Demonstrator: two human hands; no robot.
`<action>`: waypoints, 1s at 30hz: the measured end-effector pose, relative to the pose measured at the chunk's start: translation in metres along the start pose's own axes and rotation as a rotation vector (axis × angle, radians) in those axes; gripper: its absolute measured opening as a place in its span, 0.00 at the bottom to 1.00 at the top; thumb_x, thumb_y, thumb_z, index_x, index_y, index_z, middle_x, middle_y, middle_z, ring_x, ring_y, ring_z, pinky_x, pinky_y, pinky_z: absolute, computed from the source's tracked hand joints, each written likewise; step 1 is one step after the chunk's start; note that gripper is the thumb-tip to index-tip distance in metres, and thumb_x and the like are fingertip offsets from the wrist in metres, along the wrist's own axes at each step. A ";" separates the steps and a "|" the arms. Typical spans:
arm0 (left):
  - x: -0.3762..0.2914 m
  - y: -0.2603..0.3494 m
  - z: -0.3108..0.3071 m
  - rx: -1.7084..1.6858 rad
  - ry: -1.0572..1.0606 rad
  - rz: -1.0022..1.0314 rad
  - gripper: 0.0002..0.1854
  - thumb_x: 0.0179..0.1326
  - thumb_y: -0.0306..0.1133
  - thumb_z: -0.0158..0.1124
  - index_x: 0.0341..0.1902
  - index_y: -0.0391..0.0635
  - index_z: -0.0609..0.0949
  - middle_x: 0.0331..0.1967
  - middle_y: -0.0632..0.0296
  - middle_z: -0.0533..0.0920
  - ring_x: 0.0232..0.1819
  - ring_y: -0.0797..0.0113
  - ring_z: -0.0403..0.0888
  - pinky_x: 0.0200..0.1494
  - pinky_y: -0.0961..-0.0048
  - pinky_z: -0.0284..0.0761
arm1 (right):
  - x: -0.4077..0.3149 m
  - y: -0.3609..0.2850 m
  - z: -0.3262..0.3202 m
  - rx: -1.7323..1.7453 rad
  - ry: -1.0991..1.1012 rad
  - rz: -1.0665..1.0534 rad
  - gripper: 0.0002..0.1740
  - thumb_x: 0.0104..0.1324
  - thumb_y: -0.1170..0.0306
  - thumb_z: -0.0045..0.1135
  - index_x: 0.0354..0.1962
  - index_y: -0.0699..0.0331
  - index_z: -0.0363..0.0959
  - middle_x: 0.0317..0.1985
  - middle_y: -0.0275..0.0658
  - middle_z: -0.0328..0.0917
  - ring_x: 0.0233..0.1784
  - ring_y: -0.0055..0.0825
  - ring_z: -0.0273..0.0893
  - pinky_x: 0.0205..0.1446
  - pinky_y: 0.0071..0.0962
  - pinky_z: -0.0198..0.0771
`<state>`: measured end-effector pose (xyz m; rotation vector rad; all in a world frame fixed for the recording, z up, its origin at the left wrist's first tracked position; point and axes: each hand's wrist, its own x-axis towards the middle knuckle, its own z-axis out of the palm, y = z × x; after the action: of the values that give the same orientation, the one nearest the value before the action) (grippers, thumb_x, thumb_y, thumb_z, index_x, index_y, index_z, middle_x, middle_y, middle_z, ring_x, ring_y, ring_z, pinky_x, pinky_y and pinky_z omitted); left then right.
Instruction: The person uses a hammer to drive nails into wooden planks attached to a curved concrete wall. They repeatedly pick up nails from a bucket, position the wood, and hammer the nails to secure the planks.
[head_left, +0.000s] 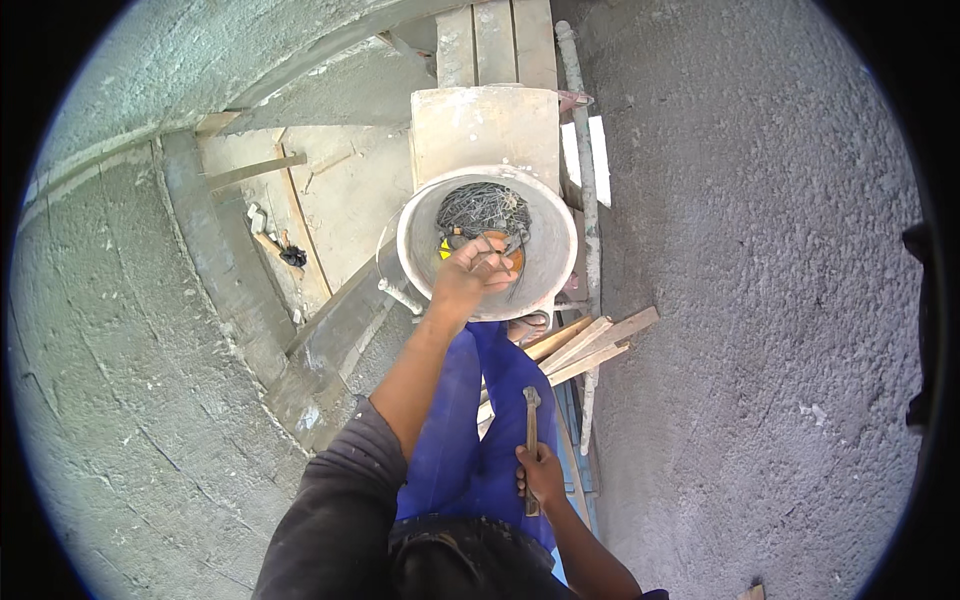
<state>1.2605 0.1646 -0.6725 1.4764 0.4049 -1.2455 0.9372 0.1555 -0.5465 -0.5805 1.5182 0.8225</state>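
My left hand (480, 266) reaches into a white plastic bucket (560, 259), its fingers closed around a few dark nails (496, 257). Beneath and beyond the fingers, a heap of grey nails (480, 206) fills the far part of the bucket's bottom. A yellow and black item (447, 246), partly covered, and something orange (516, 259) lie beside the heap. Lower down, in front of my blue trousers, my right hand (538, 472) grips the wooden handle of a hammer (532, 427), held with its metal head away from my body.
The bucket stands by a pale board (484, 127) on wooden planks (495, 45). A paint-spattered metal pole (589, 195) runs along the right, beside a rough plastered wall (750, 262). Loose wood strips (589, 345) lie near my foot. Timber pieces (259, 171) and a black object (293, 256) lie left.
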 end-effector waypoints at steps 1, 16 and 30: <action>-0.012 0.011 0.008 -0.028 -0.028 0.013 0.12 0.77 0.27 0.56 0.60 0.42 0.78 0.46 0.59 0.86 0.47 0.66 0.89 0.50 0.72 0.84 | -0.003 0.002 -0.001 -0.010 0.016 -0.008 0.18 0.75 0.57 0.61 0.49 0.63 0.72 0.21 0.32 0.73 0.17 0.22 0.72 0.19 0.28 0.70; -0.381 0.151 0.342 0.422 -1.200 0.852 0.06 0.72 0.27 0.65 0.47 0.38 0.83 0.42 0.56 0.88 0.46 0.68 0.87 0.49 0.71 0.85 | -0.148 0.108 -0.089 -0.175 0.388 -0.690 0.33 0.77 0.42 0.47 0.52 0.67 0.75 0.34 0.49 0.86 0.36 0.44 0.86 0.47 0.43 0.79; -0.656 0.085 0.607 0.777 -1.943 1.826 0.10 0.74 0.36 0.64 0.49 0.44 0.85 0.40 0.61 0.92 0.48 0.71 0.89 0.56 0.69 0.83 | -0.219 0.206 -0.053 0.879 1.101 -0.861 0.27 0.77 0.50 0.53 0.56 0.68 0.75 0.28 0.42 0.81 0.31 0.30 0.79 0.41 0.36 0.74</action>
<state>0.7899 -0.1499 0.0245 0.0334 -2.2834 -0.5483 0.7723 0.2188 -0.2978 -0.9368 2.0686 -0.9794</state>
